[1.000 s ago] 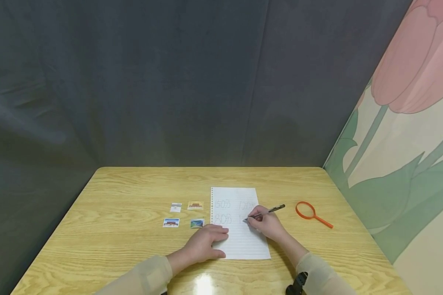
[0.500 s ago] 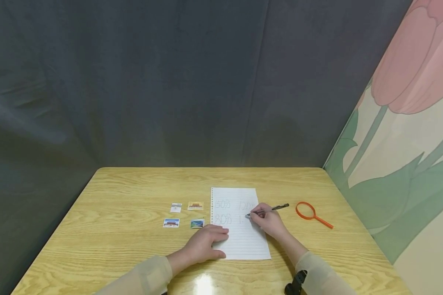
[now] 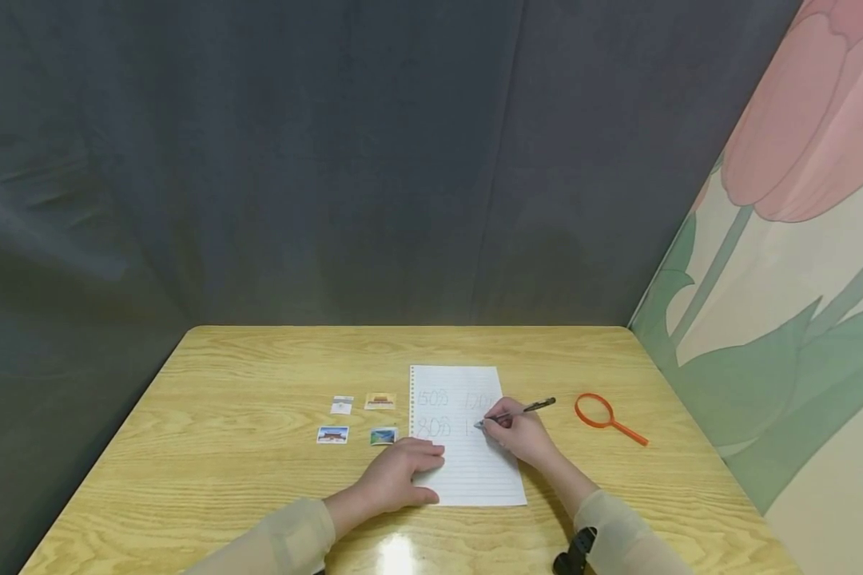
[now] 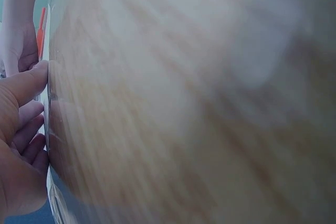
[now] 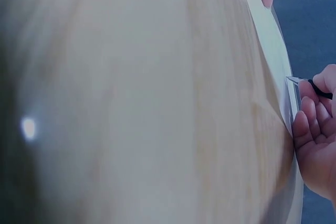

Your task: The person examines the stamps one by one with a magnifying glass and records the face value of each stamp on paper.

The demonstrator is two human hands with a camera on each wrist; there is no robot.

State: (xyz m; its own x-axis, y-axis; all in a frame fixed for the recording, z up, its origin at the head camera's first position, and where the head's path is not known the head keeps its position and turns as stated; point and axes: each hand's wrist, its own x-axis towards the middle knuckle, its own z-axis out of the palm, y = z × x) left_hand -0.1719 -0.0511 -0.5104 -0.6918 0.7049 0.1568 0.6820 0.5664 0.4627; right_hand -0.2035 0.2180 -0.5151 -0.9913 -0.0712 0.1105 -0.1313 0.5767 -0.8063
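A lined sheet of paper (image 3: 475, 479), punched along its left edge, lies on the wooden table with handwritten numbers in its upper half. My right hand (image 3: 523, 435) pinches a dark pen (image 3: 539, 406), its tip on or just above the sheet beside a written "1". In the right wrist view the pen tip (image 5: 292, 79) sits close to the paper, the other fingers curled under. My left hand (image 3: 397, 477) rests on the sheet's lower left with its fingers extended. Just beyond those fingertips is a stamp-like picture card (image 3: 384, 436) with a green and blue landscape.
Left of the sheet lie more small picture cards: a white one (image 3: 342, 405), a yellow one (image 3: 380, 401) and a blue one with a red building (image 3: 333, 434). An orange-red magnifying glass (image 3: 622, 427) lies to the right. A dark curtain (image 3: 403, 200) hangs behind the table.
The pen and right hand shift slightly right and up, then back down left toward the written "1". My left hand stays on the sheet.
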